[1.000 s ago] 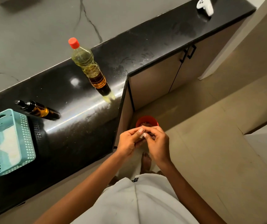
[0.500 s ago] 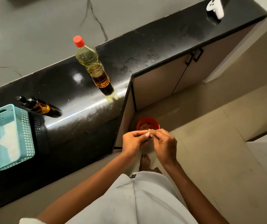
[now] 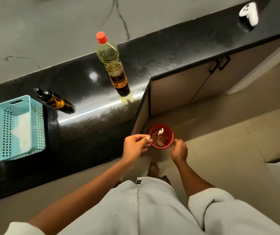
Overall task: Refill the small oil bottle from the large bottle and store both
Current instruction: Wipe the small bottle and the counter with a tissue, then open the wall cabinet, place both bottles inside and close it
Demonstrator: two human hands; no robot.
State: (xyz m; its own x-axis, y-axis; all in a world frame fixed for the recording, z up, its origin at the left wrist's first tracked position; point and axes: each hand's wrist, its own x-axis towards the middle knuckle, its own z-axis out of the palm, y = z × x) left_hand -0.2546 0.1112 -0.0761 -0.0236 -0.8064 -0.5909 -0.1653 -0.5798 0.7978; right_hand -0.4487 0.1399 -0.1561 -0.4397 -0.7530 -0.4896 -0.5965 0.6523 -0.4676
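Observation:
The large clear oil bottle (image 3: 113, 65) with a red cap stands on the black counter (image 3: 169, 53), part full of yellow oil. Further left, the small dark bottle (image 3: 56, 101) with amber oil stands next to a teal basket (image 3: 0, 129). Both hands hover apart over a red bin (image 3: 169, 133) on the floor. My left hand (image 3: 135, 146) has curled fingers with the thumb against the forefinger, and I see nothing in it. My right hand (image 3: 179, 150) hangs loosely curled and blurred at the bin's right rim. A white scrap (image 3: 160, 131) lies in the bin.
The teal basket holds something white. A white controller (image 3: 249, 13) lies at the counter's far right. Cabinet doors with black handles (image 3: 219, 64) sit below the counter. My bare foot (image 3: 153, 168) stands on the tiled floor by the bin.
My hands, which pinched a small white scrap together above the bin, have moved apart. The scrap now lies in the bin.

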